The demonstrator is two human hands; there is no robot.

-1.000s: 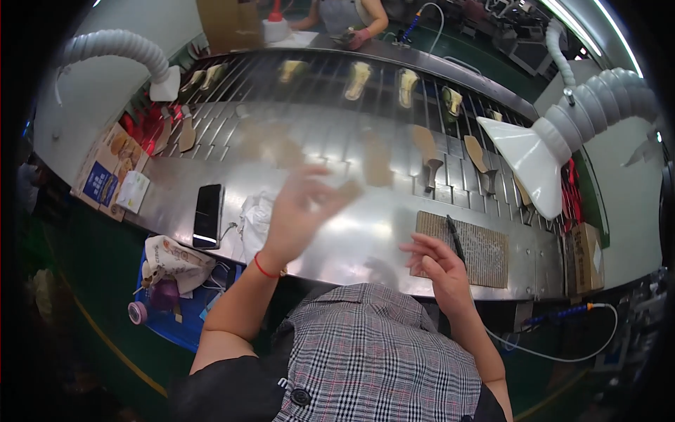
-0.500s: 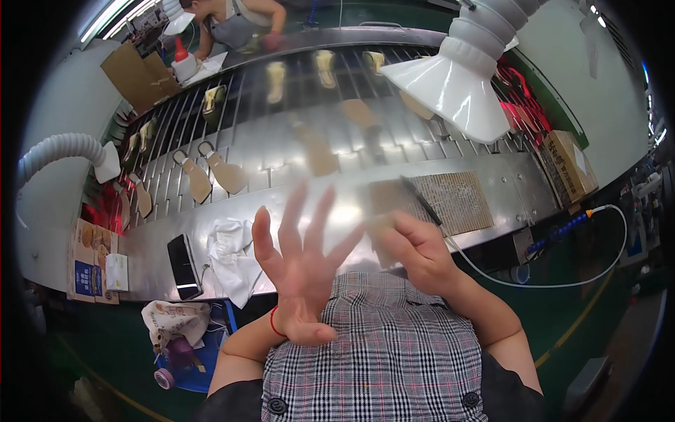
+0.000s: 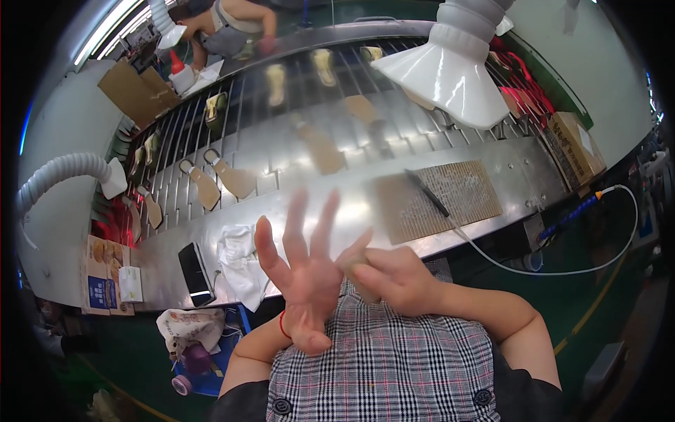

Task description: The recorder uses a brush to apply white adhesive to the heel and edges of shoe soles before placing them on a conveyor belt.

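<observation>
My left hand [image 3: 306, 281] is raised above the near edge of the metal bench [image 3: 176, 257], its long fingers spread apart. A red cord circles its wrist. My right hand [image 3: 404, 281] is closed in a pinch beside it, against one outer finger of the left. A small, soft, pale beige piece [image 3: 361, 280] shows between the right fingers; its kind I cannot make out. Beyond my hands lies a ridged brown cardboard sheet [image 3: 460, 200] with a black pen-shaped tool [image 3: 429, 193] resting on it.
Tan shoe insoles [image 3: 202, 186] and shoe parts lie on a slatted conveyor [image 3: 274, 144]. A phone [image 3: 195, 274] and white cloth [image 3: 242, 257] sit left. White ducts [image 3: 450, 77] hang overhead. A cord [image 3: 548, 273] loops right. Across the conveyor is another person [image 3: 239, 28].
My right hand has moved left and nearer to me, up against my left hand's outer finger. My left hand stays spread. The view has shifted slightly.
</observation>
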